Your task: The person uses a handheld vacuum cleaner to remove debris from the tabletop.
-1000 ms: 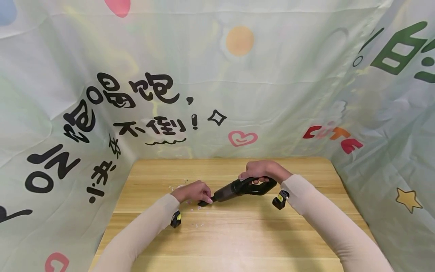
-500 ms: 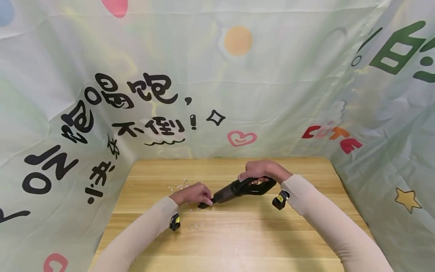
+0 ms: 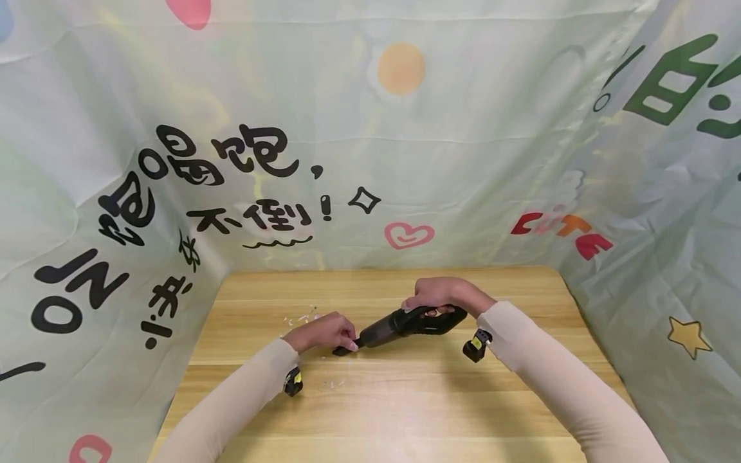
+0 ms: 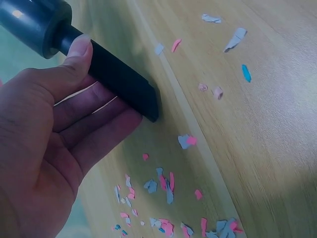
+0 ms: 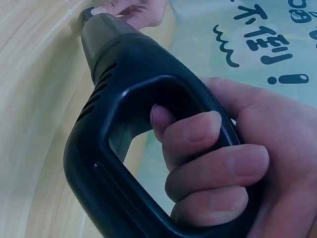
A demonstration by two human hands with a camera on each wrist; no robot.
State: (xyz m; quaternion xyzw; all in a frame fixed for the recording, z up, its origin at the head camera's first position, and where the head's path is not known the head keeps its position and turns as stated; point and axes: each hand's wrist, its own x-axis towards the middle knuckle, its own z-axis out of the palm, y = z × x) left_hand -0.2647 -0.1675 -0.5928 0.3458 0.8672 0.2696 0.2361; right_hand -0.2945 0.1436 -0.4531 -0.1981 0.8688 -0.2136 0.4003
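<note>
A black handheld vacuum cleaner (image 3: pixel 382 330) slants over the wooden table, its narrow nozzle (image 4: pixel 116 74) pointing down and left. My right hand (image 3: pixel 435 294) grips its loop handle (image 5: pixel 86 148), with the fingers curled through the opening in the right wrist view. Near the front end, my left hand (image 3: pixel 329 331) holds the nozzle between thumb and fingers. The nozzle tip is close over the tabletop. Around it lie torn paper scraps in pink, grey and blue, among them a blue scrap (image 4: pixel 246 73) and a pale curled scrap (image 4: pixel 235 39).
More scraps (image 3: pixel 303 317) lie behind my left hand, and a few scraps (image 3: pixel 332 384) are in front of it. The wooden table (image 3: pixel 405 411) is enclosed at the back and sides by printed cloth (image 3: pixel 347 96).
Both hands and the vacuum cleaner sit slightly further left in the head view, which has itself shifted a little. The hold on the vacuum is the same.
</note>
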